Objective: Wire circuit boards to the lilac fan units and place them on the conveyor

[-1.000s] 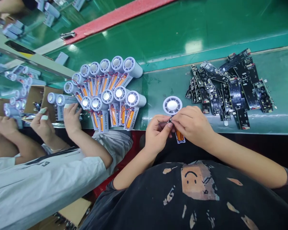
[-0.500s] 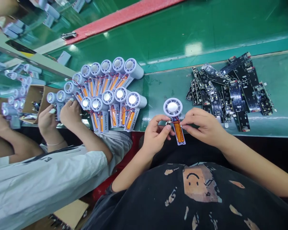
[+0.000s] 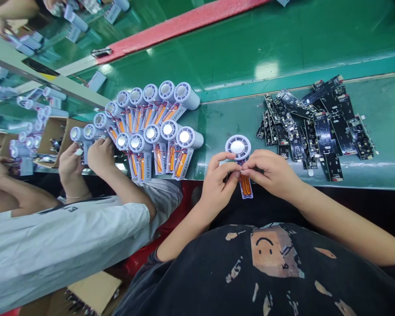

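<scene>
the left hand [image 3: 222,180] and right hand [image 3: 270,171] have closed in, fingertips [image 3: 246,166] pressed together in a pinch where a small fan [image 3: 237,147] meets its orange battery holder [image 3: 246,186]; the fingers hide that joint. the holder reaches the edge of the green desk [image 3: 378,101]. black circuit boards [image 3: 325,127] lie heaped right; assembled fans [image 3: 153,131] stand left, beside a co-worker's hands [image 3: 100,156].
</scene>
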Demonstrator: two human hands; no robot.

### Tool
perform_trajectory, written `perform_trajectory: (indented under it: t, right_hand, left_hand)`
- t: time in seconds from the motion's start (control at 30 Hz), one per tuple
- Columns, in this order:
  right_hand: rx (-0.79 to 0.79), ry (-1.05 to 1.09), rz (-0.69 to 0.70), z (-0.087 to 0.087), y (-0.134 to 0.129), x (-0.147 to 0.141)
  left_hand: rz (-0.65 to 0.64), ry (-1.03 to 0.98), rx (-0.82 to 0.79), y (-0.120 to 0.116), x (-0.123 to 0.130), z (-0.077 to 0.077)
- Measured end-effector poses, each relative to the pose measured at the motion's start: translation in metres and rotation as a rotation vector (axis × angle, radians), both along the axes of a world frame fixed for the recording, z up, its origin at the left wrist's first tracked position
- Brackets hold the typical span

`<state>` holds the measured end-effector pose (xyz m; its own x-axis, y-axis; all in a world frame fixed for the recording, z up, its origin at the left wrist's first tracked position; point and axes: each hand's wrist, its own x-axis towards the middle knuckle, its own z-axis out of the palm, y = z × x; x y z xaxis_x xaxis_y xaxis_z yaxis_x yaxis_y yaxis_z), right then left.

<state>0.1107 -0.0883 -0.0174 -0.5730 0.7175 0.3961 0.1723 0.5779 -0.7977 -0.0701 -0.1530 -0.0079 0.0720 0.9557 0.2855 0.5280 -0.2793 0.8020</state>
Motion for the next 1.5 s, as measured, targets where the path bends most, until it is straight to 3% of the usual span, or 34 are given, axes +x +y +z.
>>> perform_trajectory:
  t: [0.27, 0.5, 0.63, 0.73, 0.87, 1.0, 1.13, 1.33, 1.5]
  right_hand:
    - [-0.229, 0.091, -0.011, -0.002, -0.002, -0.002]
    - [-0.331, 0.132, -0.039, -0.003, -0.005, -0.002]
    - [-0.244, 0.146, -0.142, 0.000, -0.009, -0.004]
    - [-0.052, 0.108, -0.192, 0.002, -0.010, -0.006]
    - [0.287, -0.066, -0.261, 0.006, -0.011, -0.009]
    - [0.451, -0.230, -0.291, 0.012, -0.013, -0.010]
    - [0.472, -0.262, -0.284, 0.014, -0.015, -0.010]
    - [0.316, -0.372, -0.255, 0.018, -0.016, -0.012]
    - [0.352, -0.325, -0.232, 0.016, -0.014, -0.010]
  left_hand:
    - [-0.051, 0.111, 0.109, 0.004, -0.003, 0.003]
    - [-0.024, 0.077, 0.047, 0.005, -0.002, 0.002]
    - [0.023, -0.253, -0.062, 0.002, 0.000, -0.006]
    - [0.032, -0.433, -0.154, 0.000, 0.000, -0.010]
    - [0.024, -0.418, -0.134, 0.000, -0.001, -0.008]
    - [0.059, -0.275, -0.070, 0.000, -0.002, -0.006]
    - [0.085, -0.131, -0.010, 0.002, -0.002, -0.004]
    - [0.087, 0.035, 0.121, 0.004, 0.002, 0.001]
    - [0.091, -0.121, 0.052, 0.002, 0.001, -0.003]
